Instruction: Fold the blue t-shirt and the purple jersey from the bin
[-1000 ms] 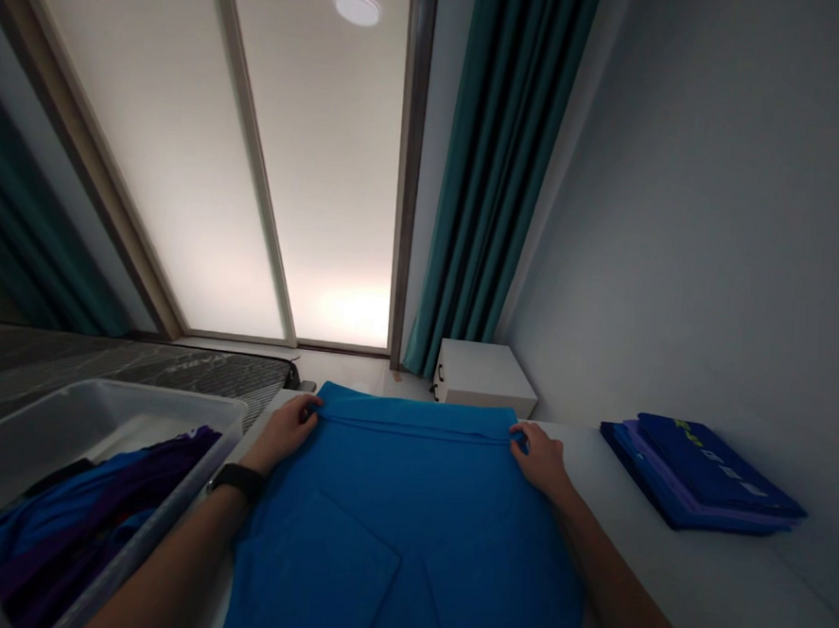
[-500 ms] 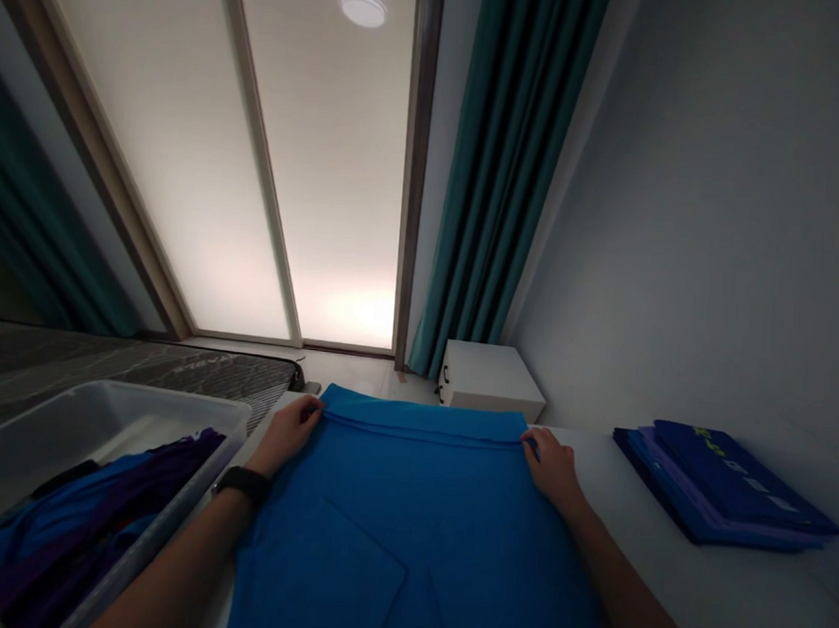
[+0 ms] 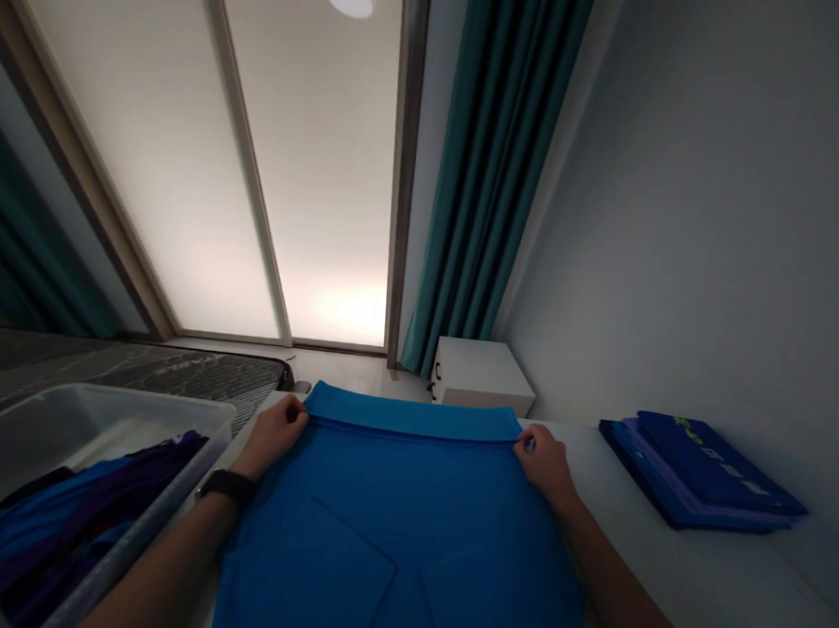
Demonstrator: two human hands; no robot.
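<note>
The left hand [image 3: 275, 436] and right hand [image 3: 545, 466] grip the far folded edge of a blue garment [image 3: 407, 522], their fingers [image 3: 298, 416] closed on the cloth at either end, on the counter [image 3: 665, 585].

Gap between right hand [image 3: 546, 469] and folded stack [image 3: 701, 473]

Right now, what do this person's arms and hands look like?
The left arm and right arm are bare, with no sleeves in view; the left hand and right hand wear no gloves. A black watch or wrist strap circles the left arm.
</note>
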